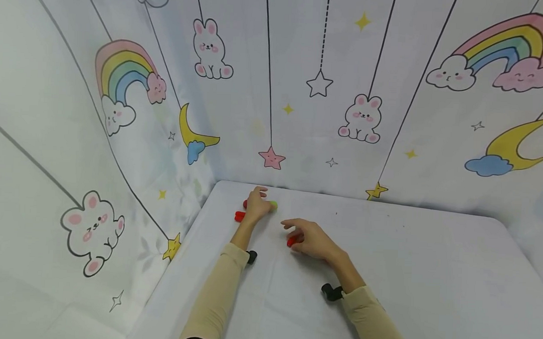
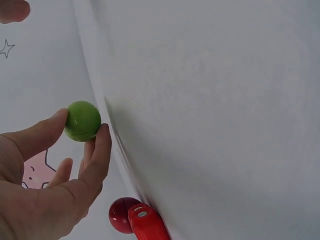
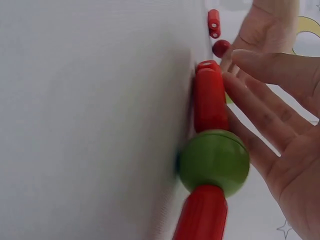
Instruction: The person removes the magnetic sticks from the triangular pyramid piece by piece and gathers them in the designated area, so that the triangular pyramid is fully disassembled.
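Note:
My left hand [image 1: 257,206] pinches a glossy green ball [image 2: 83,121] between thumb and fingertips, near the table's far edge. A dark red ball [image 2: 123,215] and a red rounded piece [image 2: 150,224] lie together close by that hand. My right hand [image 1: 313,239] has its fingers spread and loosely bent beside a second green ball [image 3: 214,161] with red ridged pieces [image 3: 210,97] at both sides. Its fingertips come right up to the farther red piece. In the head view, the right hand hides most of this ball and its pieces.
A white table [image 1: 429,275] lies under both hands. Cloth with printed bunnies, rainbows and stars [image 1: 272,158] stands behind its far edge and along the left. Black wrist-camera mounts [image 1: 332,292] stick out from the wrists close above the table.

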`<state>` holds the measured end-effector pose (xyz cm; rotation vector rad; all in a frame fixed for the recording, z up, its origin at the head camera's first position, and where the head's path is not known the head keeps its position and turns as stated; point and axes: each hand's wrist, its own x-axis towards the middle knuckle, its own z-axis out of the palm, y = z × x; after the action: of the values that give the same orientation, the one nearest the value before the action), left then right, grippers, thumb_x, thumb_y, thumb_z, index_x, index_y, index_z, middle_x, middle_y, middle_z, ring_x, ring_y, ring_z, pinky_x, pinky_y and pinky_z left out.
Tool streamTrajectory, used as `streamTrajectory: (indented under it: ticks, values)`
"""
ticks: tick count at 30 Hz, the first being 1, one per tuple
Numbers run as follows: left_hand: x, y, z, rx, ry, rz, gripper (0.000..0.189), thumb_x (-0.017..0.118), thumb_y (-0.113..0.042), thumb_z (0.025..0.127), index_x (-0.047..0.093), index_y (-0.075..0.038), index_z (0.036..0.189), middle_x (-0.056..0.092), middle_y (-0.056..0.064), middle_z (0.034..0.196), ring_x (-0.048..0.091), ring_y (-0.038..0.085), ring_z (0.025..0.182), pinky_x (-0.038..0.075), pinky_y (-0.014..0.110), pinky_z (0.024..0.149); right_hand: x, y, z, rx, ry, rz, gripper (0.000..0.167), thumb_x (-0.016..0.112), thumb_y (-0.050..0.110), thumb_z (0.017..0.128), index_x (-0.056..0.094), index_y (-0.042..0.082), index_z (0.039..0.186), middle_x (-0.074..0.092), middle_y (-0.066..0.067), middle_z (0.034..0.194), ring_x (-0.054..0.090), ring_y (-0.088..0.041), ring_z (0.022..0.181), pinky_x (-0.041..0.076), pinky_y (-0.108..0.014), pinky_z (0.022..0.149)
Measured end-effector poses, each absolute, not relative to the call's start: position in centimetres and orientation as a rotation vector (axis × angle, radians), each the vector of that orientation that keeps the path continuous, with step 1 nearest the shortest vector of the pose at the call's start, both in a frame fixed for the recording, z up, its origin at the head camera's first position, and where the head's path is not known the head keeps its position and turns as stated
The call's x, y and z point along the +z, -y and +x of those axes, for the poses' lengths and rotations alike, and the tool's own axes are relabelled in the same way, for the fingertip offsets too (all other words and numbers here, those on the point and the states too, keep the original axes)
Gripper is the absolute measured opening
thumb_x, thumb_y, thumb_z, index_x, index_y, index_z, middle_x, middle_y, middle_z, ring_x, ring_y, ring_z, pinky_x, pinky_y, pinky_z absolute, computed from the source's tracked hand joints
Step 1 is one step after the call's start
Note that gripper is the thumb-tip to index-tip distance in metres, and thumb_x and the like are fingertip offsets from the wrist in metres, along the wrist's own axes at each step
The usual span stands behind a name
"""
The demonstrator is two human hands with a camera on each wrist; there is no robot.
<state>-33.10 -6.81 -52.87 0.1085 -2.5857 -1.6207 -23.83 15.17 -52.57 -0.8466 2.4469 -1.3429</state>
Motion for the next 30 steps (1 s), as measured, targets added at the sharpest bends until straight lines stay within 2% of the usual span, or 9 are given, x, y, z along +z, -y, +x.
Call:
streamTrajectory:
  ticks: [7,17,23,30]
  values:
    - [-53.5,6.6,-33.5,-1.612,2.596,0.103,0.059,0.080,0.004,0.082,0.059,0.003,0.137,0.060,0.025,0.130,0.060,0.036,0.110,0.054,0.047,0.094,-51.5,-16.3,-23.8,-1.384,-2.540,-0.784,0.072,0.081,-0.008,0.085,0.057,0.019,0.147,0.065,-0.017,0.136,0.070,-0.032,0.113,0.061,-0.036,0.087]
    - [-53.4,6.5,-33.7,-1.623,2.607,0.072,0.060,0.080,0.013,0.079,0.058,0.007,0.135,0.059,0.028,0.131,0.068,0.036,0.113,0.059,0.044,0.094,-50.9,-17.3,-23.8,-1.289,-2.635,-0.612,0.071,0.083,-0.002,0.085,0.058,0.019,0.148,0.066,-0.011,0.134,0.067,-0.029,0.114,0.061,-0.036,0.084]
    - [-53.5,6.4,-33.4,-1.574,2.626,0.046,0.058,0.078,0.011,0.082,0.058,0.005,0.135,0.060,0.024,0.132,0.064,0.034,0.123,0.056,0.043,0.100,-50.6,-17.9,-23.8,-1.219,-2.677,-0.549,0.072,0.084,0.000,0.083,0.058,0.016,0.147,0.064,-0.012,0.136,0.065,-0.030,0.116,0.060,-0.040,0.085]
    - [-52.6,6.1,-32.3,-1.518,2.587,-0.015,0.055,0.076,0.009,0.086,0.057,0.003,0.138,0.058,0.020,0.135,0.058,0.033,0.129,0.049,0.045,0.109,-50.5,-18.5,-23.8,-1.187,-2.663,-0.542,0.072,0.083,0.000,0.084,0.054,0.009,0.149,0.060,-0.020,0.139,0.065,-0.036,0.117,0.059,-0.047,0.090]
